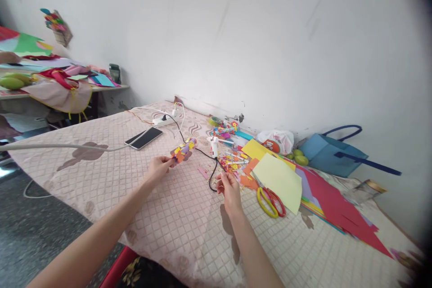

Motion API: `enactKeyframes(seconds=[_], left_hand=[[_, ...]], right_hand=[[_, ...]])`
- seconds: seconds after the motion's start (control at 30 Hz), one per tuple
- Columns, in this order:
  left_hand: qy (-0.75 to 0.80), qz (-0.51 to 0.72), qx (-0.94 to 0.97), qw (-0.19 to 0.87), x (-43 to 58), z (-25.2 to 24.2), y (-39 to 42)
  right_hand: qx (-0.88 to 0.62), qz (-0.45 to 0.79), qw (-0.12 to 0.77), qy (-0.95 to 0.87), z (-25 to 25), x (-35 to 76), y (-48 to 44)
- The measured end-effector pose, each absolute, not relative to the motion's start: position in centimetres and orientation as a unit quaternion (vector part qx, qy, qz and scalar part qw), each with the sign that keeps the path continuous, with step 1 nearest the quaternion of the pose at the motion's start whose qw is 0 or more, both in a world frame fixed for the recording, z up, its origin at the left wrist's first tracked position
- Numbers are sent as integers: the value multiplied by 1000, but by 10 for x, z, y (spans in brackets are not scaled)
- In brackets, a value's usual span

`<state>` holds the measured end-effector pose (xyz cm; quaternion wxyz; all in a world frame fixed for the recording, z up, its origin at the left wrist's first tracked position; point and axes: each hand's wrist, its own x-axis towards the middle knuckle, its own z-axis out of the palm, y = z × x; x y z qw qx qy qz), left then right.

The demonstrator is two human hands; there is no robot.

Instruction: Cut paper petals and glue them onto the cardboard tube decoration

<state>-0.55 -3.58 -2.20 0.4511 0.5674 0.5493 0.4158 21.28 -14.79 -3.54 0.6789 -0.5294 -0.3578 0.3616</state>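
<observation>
In my left hand [159,166] is a small paper craft [184,150], tube-like and covered in purple, yellow and orange bits, pinched at its near end. My right hand [228,189] hovers over the cloth with thumb and fingertips together; whatever is between them is too small to make out. Beyond it a white glue gun [214,147] stands on the table, its black cord [212,173] curving near my right fingers. Small paper scraps [232,162] lie heaped beside the glue gun. Scissors [271,202] with yellow and red handles rest right of my right hand.
A phone [144,138] and a white power strip [164,120] lie at the left. A pale cable [84,147] crosses that side. Coloured paper sheets [280,177], a blue bag [332,153] and a glass jar [366,190] occupy the right. Another person's hand [9,57] shows far left.
</observation>
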Motion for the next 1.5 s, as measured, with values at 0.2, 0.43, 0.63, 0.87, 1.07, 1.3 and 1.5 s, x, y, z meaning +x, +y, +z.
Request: enactKeyframes(seconds=[0.2,0.43,0.63,0.87,1.07,1.3,1.5], left_hand=[[551,375,595,449,-9,-24,-28],[528,341,630,455,-24,-34,-31],[571,449,612,313,-31,-27,-61],[363,443,710,409,24,-1,-108],[302,420,750,412,67,-2,-99],[361,356,822,261,67,-7,-82],[280,363,854,246,92,-17,-65]], right_hand=[[-532,364,675,-359,-38,213,-147],[-530,365,672,-366,-37,212,-148],[-528,371,660,-384,-39,210,-147],[-505,404,611,-456,-32,200,-152],[-454,435,560,-540,-19,201,-155],[-569,295,600,-479,7,280,-159],[-640,148,648,-384,-5,360,-188]])
